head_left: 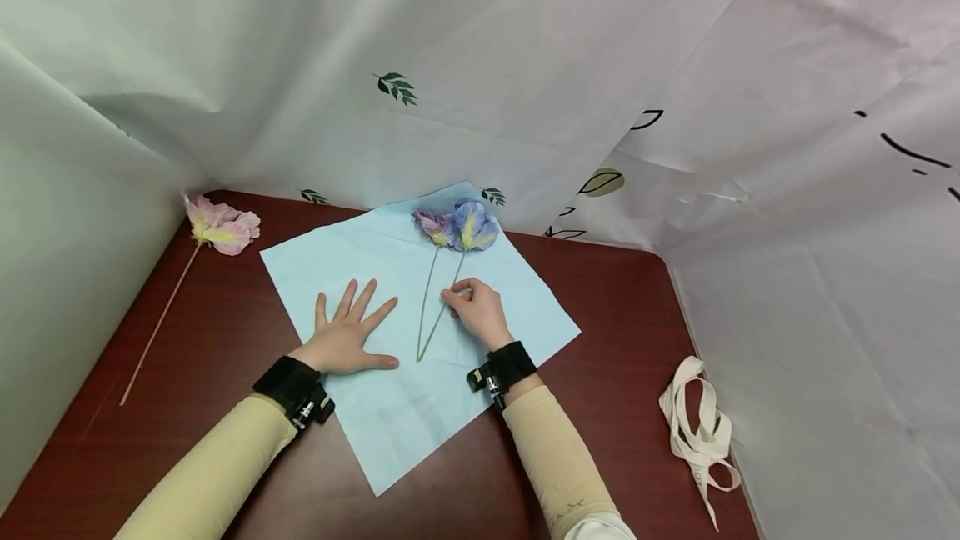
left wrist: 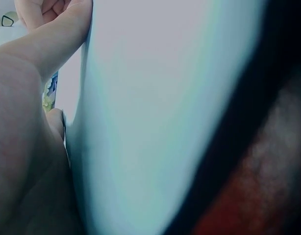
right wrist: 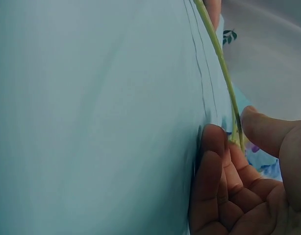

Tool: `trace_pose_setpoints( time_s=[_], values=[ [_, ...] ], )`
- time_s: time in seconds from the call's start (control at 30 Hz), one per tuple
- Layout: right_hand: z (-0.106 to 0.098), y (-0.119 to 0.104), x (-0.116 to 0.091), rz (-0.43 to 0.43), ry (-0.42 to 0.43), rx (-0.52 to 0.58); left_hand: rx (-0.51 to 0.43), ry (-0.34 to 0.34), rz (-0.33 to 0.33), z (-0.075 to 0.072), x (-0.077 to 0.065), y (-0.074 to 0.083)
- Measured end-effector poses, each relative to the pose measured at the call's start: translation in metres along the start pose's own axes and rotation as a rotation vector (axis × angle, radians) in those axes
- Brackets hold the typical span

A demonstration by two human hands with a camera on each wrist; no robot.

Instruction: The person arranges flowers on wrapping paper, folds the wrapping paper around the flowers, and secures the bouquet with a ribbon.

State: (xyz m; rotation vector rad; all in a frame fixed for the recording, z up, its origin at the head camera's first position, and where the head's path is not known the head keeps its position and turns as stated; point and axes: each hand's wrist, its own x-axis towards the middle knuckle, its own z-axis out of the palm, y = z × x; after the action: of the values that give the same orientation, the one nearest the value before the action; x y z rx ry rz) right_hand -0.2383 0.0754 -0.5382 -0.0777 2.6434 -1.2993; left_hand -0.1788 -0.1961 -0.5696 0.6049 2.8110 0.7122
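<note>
A light blue wrapping sheet (head_left: 405, 440) lies at a slant on the table. On it rest two artificial flowers, a purple one (head_left: 431, 225) and a blue one (head_left: 476, 226), heads overlapping at the far side and thin stems meeting near the middle. My left hand (head_left: 347, 346) rests on the sheet with fingers spread, left of the stems. With thumb and fingers my right hand (head_left: 482, 312) pinches the blue flower's stem; the right wrist view shows this green stem (right wrist: 220, 56) against the thumb. In the left wrist view, the sheet (left wrist: 145, 98) fills most of the picture.
A pink artificial flower (head_left: 225, 226) with a long stem lies on the dark red table (head_left: 615, 307) at the left. Toward the right edge sits a loosely bundled cream ribbon (head_left: 701, 440). White patterned cloth (head_left: 525, 48) hangs around the table's back and sides.
</note>
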Motion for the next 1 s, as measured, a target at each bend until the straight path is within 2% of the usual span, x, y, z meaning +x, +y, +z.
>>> trace_pose_setpoints(
  time_s=[0.4,0.57,0.77,1.0],
  values=[
    [-0.005,0.008,-0.002,0.011,0.005,0.058,0.0,0.005,0.001,-0.003,0.0,0.006],
    [-0.01,0.013,-0.008,0.008,0.041,0.021,0.009,-0.005,-0.003,-0.004,-0.001,0.009],
    [-0.028,0.025,-0.022,-0.015,0.095,-0.028,0.03,-0.033,-0.021,-0.008,-0.003,0.013],
    [-0.055,0.045,-0.036,-0.018,0.12,-0.05,0.011,-0.003,-0.007,-0.001,0.0,0.003]
  ],
)
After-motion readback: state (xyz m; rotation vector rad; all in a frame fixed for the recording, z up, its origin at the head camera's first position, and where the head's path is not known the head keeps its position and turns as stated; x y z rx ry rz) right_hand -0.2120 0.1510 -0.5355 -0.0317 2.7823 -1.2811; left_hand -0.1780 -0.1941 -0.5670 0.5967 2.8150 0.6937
